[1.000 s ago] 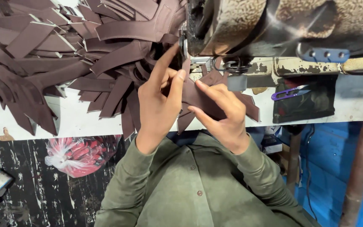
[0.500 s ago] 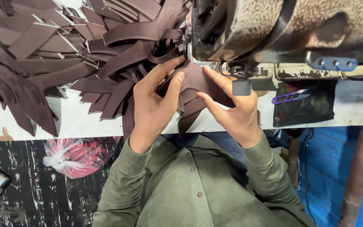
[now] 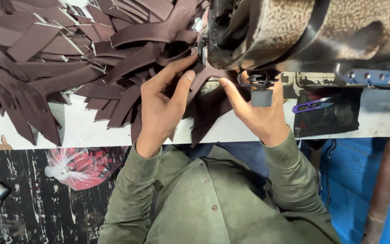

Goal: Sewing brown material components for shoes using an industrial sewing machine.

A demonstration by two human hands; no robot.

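A brown fabric strip (image 3: 206, 97) is pinched between the left hand (image 3: 161, 108) and the right hand (image 3: 258, 115), both grasping it with fingers extended toward the sewing machine (image 3: 294, 31). The strip is held flat on the white table (image 3: 82, 129), directly under the machine head, just beyond the fingertips. A heap of brown strips (image 3: 59, 58) is piled beyond and outward of the left hand. Purple thread snips (image 3: 311, 105) are laid just outward of the right hand.
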